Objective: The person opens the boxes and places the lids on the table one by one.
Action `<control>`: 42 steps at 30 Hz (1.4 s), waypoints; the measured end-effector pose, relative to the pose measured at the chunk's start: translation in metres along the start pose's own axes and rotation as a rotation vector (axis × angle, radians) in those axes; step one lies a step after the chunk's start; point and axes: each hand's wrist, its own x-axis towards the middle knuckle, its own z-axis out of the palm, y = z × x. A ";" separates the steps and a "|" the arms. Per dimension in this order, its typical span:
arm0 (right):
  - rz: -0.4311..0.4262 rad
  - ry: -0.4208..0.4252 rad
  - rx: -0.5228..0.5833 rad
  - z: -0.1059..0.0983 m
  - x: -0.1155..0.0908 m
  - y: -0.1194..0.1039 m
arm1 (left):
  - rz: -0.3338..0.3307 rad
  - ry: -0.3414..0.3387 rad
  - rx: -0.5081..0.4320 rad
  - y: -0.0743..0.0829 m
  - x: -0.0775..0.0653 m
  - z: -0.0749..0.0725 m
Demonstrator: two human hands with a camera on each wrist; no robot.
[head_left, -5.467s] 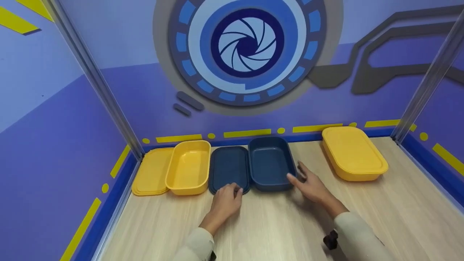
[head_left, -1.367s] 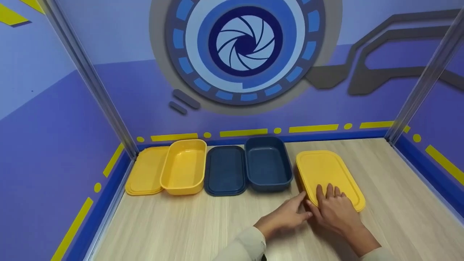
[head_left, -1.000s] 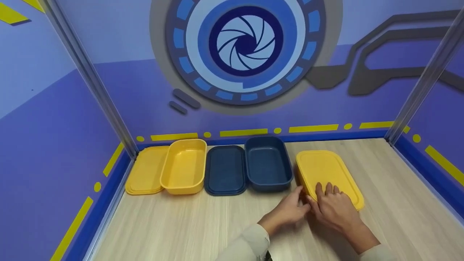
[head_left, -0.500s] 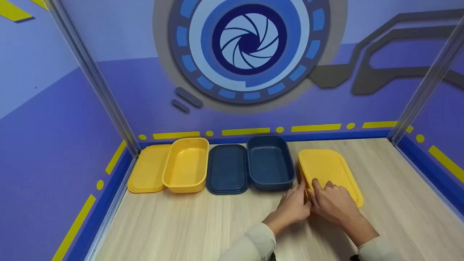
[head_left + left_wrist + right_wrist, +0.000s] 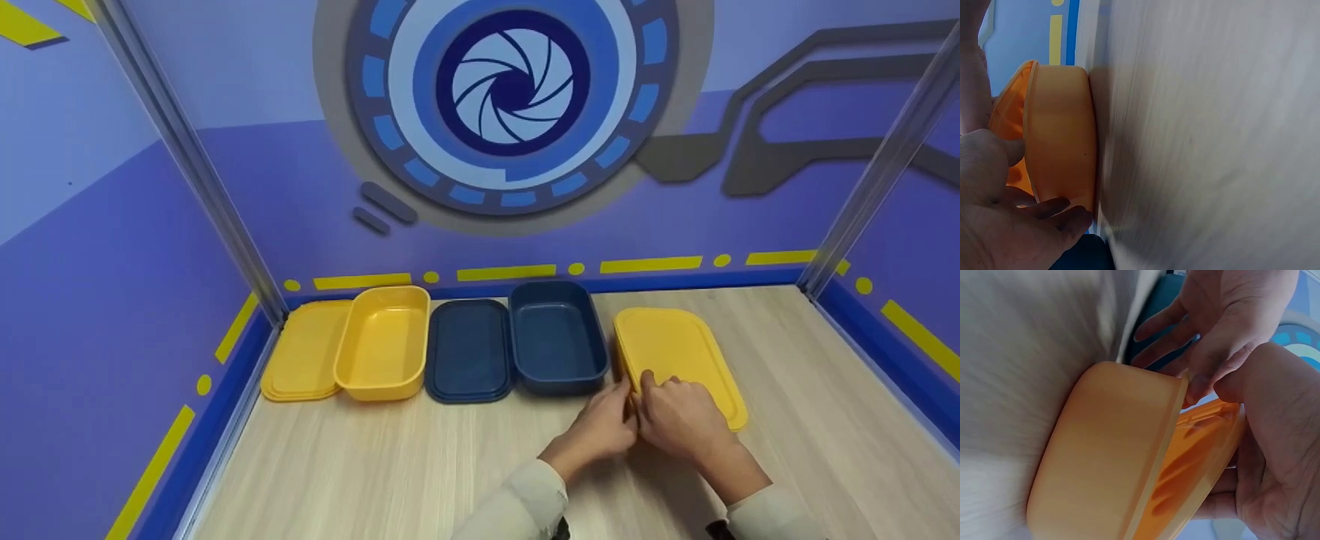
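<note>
On the right of the table, a yellow lunch box [image 5: 1106,444] stands with its yellow lid [image 5: 664,341] raised along the near edge. A gap between rim and lid shows in both wrist views. My right hand [image 5: 682,416] pinches the lid's near-left corner, thumb underneath and fingers on top. My left hand [image 5: 604,424] grips the box's near-left corner, its thumb at the rim and fingers along the outer wall. In the head view both hands hide that corner.
Left of the box stand an open navy box [image 5: 559,337], a navy lid [image 5: 470,351], an open yellow box [image 5: 384,341] and another yellow lid [image 5: 304,352], partly behind that box. Decorated panels [image 5: 487,247] close off the table's back and sides.
The lidded yellow box has come nearer and left from the back right. My right hand's fingers, earlier spread on the lid, now curl at its edge; my left hand has moved up beside it.
</note>
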 end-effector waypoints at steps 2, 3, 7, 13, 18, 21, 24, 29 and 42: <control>0.005 0.002 0.010 -0.001 0.000 0.000 | 0.009 0.000 -0.012 0.000 0.000 0.000; 0.009 0.004 0.014 -0.001 0.001 0.000 | 0.010 -0.004 -0.021 0.000 0.000 0.000; 0.025 0.009 0.021 -0.002 0.000 0.001 | -0.006 -0.022 -0.052 -0.001 0.001 0.000; 0.035 0.047 0.033 -0.002 -0.003 0.002 | -0.045 -0.053 -0.081 -0.004 0.001 0.002; 0.085 -0.015 0.058 -0.009 -0.005 0.007 | -0.075 -0.063 -0.132 -0.005 0.002 0.004; 0.102 -0.018 0.063 -0.015 -0.009 0.012 | -0.084 -0.062 -0.166 -0.005 0.002 0.005; 0.109 0.024 0.081 -0.019 -0.012 0.016 | -0.081 -0.065 -0.172 -0.005 0.002 0.006; 0.133 0.060 0.135 -0.024 -0.014 0.019 | -0.071 -0.078 -0.148 -0.005 0.001 0.006; 0.209 0.105 0.185 -0.041 -0.015 0.020 | -0.052 -0.075 -0.157 -0.009 -0.002 0.004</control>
